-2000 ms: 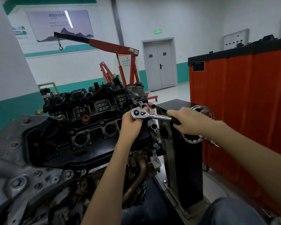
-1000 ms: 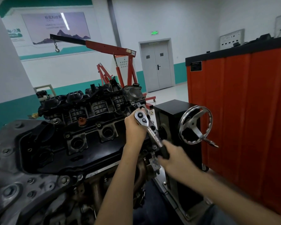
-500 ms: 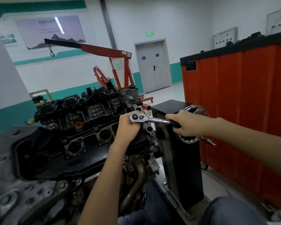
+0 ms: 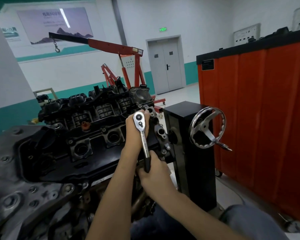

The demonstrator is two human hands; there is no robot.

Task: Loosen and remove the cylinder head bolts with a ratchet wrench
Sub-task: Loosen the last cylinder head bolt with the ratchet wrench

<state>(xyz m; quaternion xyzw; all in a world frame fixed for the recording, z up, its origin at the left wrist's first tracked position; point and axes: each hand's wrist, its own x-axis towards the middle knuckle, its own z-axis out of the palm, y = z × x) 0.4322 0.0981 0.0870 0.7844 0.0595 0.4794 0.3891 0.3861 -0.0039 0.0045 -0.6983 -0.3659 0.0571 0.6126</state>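
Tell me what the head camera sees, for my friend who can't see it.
A person's right hand grips the black handle of a ratchet wrench while the left hand holds its head against a black engine. A silver handwheel and a red cabinet stand to the right, a red crane behind.

The chrome ratchet wrench (image 4: 143, 139) sits with its round head, drive face up, at the right end of the black cylinder head cover (image 4: 97, 135), its slim shank slanting down toward the camera into a black grip.
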